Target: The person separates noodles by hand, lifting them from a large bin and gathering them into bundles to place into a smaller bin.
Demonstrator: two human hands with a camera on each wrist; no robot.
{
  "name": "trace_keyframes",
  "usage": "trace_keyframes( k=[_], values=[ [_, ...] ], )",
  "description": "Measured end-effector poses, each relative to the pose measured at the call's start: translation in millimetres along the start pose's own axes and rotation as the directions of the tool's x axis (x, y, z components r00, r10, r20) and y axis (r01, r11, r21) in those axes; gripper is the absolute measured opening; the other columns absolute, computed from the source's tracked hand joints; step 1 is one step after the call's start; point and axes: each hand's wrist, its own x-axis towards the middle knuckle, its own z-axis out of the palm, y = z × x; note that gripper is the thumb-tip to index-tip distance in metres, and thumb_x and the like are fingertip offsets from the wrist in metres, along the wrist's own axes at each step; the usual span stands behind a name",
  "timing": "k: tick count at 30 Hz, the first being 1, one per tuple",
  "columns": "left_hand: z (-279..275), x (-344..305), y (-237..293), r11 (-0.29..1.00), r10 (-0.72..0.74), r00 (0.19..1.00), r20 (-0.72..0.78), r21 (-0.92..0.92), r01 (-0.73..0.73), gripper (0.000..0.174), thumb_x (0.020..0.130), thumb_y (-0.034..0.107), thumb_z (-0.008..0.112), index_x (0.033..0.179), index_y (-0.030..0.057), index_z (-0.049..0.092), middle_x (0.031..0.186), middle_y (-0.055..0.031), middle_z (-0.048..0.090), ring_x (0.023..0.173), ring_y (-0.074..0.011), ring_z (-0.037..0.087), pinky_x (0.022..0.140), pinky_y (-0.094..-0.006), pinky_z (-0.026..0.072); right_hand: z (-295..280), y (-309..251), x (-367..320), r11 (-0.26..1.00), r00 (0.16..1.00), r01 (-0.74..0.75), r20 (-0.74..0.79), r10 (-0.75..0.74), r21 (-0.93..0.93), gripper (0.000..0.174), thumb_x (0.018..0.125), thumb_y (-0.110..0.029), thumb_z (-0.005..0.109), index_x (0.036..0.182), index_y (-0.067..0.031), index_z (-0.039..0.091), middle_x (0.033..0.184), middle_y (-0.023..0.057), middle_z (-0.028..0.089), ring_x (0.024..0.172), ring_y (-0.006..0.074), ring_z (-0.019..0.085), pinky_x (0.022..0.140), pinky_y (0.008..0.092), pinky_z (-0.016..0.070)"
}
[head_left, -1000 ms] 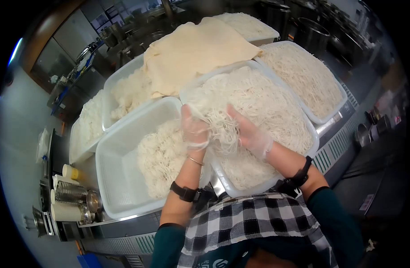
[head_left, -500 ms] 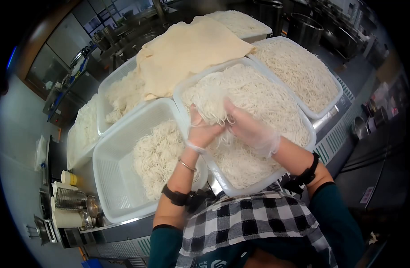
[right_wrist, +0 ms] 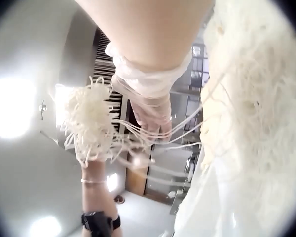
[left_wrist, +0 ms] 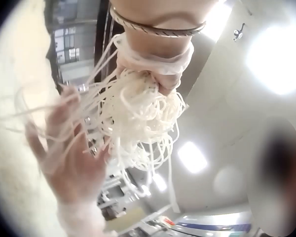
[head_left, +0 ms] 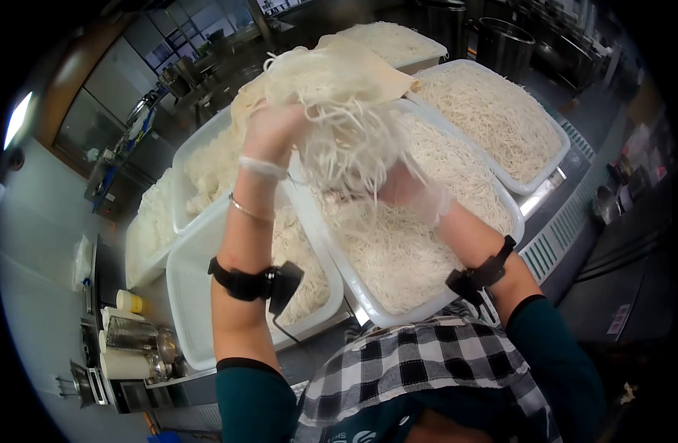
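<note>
My gloved left hand is raised high at the left and grips a big clump of white noodles. In the left wrist view the clump bulges from the hand, with loose strands dangling. Lower down, my gloved right hand is over the middle plastic basket, partly behind hanging strands. Its fingers look spread in the left wrist view, and thin strands trail across them. Several strands stretch between the clump and the noodles in the basket, as the right wrist view shows.
A half-filled noodle basket stands at the left, and a full one at the right. Behind the clump a cream-coloured sheet covers part of the far baskets. Cups and jars line the left counter edge. A tall pot stands at the back right.
Both hands were together low over the middle basket. The left hand has lifted up and to the left with the noodle clump, while the right hand stays low, apart from it.
</note>
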Motion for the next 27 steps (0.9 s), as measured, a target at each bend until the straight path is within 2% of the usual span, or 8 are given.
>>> trace_keyframes(
  k=[2, 4, 7, 14, 17, 19, 24, 27],
  values=[
    [-27.7, 21.6, -36.3, 0.735, 0.369, 0.918, 0.146, 0.559, -0.384, 0.007, 0.068, 0.013, 0.058, 0.074, 0.011, 0.061, 0.07, -0.0001, 0.06, 0.065, -0.0163, 0.057, 0.058, -0.024, 0.044, -5.3, -3.1, -6.5, 0.948, 0.963, -0.156, 0.172, 0.209, -0.278, 0.039, 0.083, -0.034, 0.052, 0.113, -0.01, 0.049, 0.081, 0.0027, 0.059, 0.072, 0.0167, 0.053, 0.062, 0.0302, 0.0442],
    [-36.4, 20.2, -46.9, 0.826, 0.371, 0.92, 0.128, 0.408, -0.39, 0.019, 0.07, 0.019, 0.06, 0.081, 0.0041, 0.062, 0.073, -0.0025, 0.06, 0.065, -0.0116, 0.057, 0.059, -0.0226, 0.0442, -0.2, -17.1, -7.9, 0.884, 0.917, -0.205, 0.234, 0.324, -0.419, 0.034, 0.082, -0.032, 0.053, 0.107, -0.0095, 0.054, 0.074, 0.0002, 0.059, 0.064, 0.0149, 0.052, 0.059, 0.0291, 0.0435],
    [-31.9, -9.6, -49.0, 0.797, -0.357, 0.897, 0.259, 0.585, 0.149, 0.036, 0.068, 0.021, 0.063, 0.095, -0.0025, 0.058, 0.085, -0.0054, 0.061, 0.073, -0.0106, 0.056, 0.064, -0.0226, 0.0453, 20.4, -73.7, 3.4, -0.035, 0.925, 0.378, 0.379, -0.034, -0.925, 0.027, 0.08, -0.03, 0.055, 0.081, -0.0035, 0.062, 0.072, 0.0023, 0.057, 0.066, 0.0112, 0.052, 0.061, 0.0246, 0.0419],
    [0.2, -63.3, -53.4, 0.918, -0.206, 0.965, 0.163, -0.309, 0.248, 0.023, 0.068, 0.004, 0.055, 0.09, -0.0005, 0.058, 0.076, -0.0034, 0.058, 0.07, -0.0115, 0.054, 0.061, -0.0244, 0.0438, -26.8, -14.2, 10.1, 0.528, 0.994, 0.111, 0.1, -0.05, -0.842, 0.022, 0.077, -0.022, 0.058, 0.086, -0.0018, 0.06, 0.079, 0.0072, 0.06, 0.068, 0.0148, 0.054, 0.061, 0.0273, 0.043],
    [-10.3, -53.3, -94.5, 0.992, 0.077, 0.953, -0.292, -0.07, -0.102, 0.019, 0.067, 0.0, 0.054, 0.086, 0.0015, 0.056, 0.075, -0.0037, 0.056, 0.067, -0.0105, 0.052, 0.057, -0.0258, 0.0422, -39.1, 15.3, 2.0, 0.127, 0.794, 0.586, 0.534, -0.291, -0.801, 0.019, 0.076, -0.018, 0.058, 0.086, -0.002, 0.06, 0.08, 0.0079, 0.061, 0.066, 0.0144, 0.056, 0.058, 0.0275, 0.0436],
    [-5.8, -55.8, -77.2, 0.988, -0.13, 0.957, -0.26, -0.114, 0.103, 0.019, 0.067, 0.001, 0.054, 0.086, 0.0016, 0.056, 0.078, -0.0047, 0.056, 0.068, -0.0104, 0.052, 0.056, -0.0269, 0.0419, 6.2, -20.3, -7.3, -0.379, 0.715, 0.653, 0.699, 0.022, -0.656, 0.018, 0.076, -0.018, 0.058, 0.085, -0.0028, 0.061, 0.085, 0.0085, 0.062, 0.068, 0.0151, 0.058, 0.059, 0.0292, 0.0448],
    [17.5, -82.0, -82.0, 0.909, -0.388, 0.914, 0.118, -0.111, 0.401, 0.018, 0.071, 0.006, 0.055, 0.088, 0.001, 0.057, 0.083, -0.0067, 0.058, 0.071, -0.0106, 0.053, 0.058, -0.0262, 0.0427, 28.9, -60.6, 24.0, 0.038, 0.939, 0.341, 0.343, 0.038, -0.939, 0.018, 0.076, -0.018, 0.059, 0.087, -0.0027, 0.06, 0.085, 0.006, 0.061, 0.067, 0.0167, 0.057, 0.06, 0.0295, 0.0449],
    [44.8, -98.1, -44.3, 0.639, -0.295, 0.953, 0.064, -0.729, 0.247, 0.023, 0.076, 0.006, 0.057, 0.098, 0.0001, 0.057, 0.086, -0.008, 0.06, 0.078, -0.0118, 0.055, 0.069, -0.0238, 0.0458, 42.9, -19.7, -9.4, 0.581, 0.939, 0.336, 0.211, -0.273, -0.741, 0.022, 0.078, -0.019, 0.057, 0.091, -0.0015, 0.058, 0.088, 0.0054, 0.06, 0.078, 0.0131, 0.055, 0.066, 0.0267, 0.0435]
  ],
)
